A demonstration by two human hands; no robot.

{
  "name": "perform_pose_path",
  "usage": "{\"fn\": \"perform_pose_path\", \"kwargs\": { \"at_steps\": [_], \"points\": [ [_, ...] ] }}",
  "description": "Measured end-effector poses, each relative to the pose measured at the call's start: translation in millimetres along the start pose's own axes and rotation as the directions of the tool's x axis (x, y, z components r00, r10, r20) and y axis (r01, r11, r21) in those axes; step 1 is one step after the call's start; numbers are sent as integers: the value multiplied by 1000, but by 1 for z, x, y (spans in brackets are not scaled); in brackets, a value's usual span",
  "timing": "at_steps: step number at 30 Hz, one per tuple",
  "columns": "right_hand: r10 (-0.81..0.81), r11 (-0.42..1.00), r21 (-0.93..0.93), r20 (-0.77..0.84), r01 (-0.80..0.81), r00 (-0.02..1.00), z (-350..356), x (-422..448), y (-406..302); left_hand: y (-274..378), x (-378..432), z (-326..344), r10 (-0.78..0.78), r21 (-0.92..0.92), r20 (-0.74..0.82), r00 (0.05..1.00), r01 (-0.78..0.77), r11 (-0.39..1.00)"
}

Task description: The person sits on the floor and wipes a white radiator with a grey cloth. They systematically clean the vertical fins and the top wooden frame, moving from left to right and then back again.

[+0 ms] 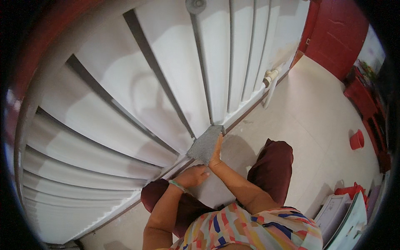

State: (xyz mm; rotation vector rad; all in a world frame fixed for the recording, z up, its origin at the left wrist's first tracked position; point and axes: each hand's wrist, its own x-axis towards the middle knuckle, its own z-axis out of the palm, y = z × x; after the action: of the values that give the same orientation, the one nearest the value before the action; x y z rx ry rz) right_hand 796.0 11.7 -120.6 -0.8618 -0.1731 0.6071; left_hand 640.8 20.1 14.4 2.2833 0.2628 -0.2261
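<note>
A grey cloth [204,144] lies against the lower edge of a white radiator [175,109], at the foot of its middle slats. My right hand [216,153] is on the cloth's right side with its thumb pointing up; the cloth covers most of its fingers. Just below and to the left, my left hand [193,175] is bent inward close to the cloth's lower corner. A pale green bracelet [178,185] circles that wrist. Whether the left fingers pinch the cloth is hidden.
My knees, in dark red trousers [273,168], flank my arms. A valve and pipe [271,76] stick out at the radiator's right end. On the tiled floor [307,125] stands a red cup-like container [356,139]. White boxes [332,206] are at lower right, a red door [337,34] at upper right.
</note>
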Motion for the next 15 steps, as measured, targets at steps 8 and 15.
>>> {"fn": "perform_pose_path", "kwargs": {
  "at_steps": [8, 15],
  "points": [
    [198, 910, 344, 133, -233, 971, 107, -25, -163, -3, -9, -13, 18, 188, -46, 999, -9, 982],
    [-270, 876, 469, 287, 112, 919, 146, 27, -241, -7, -8, -13, -57, 146, -21, 998, 59, 988]
  ]
}}
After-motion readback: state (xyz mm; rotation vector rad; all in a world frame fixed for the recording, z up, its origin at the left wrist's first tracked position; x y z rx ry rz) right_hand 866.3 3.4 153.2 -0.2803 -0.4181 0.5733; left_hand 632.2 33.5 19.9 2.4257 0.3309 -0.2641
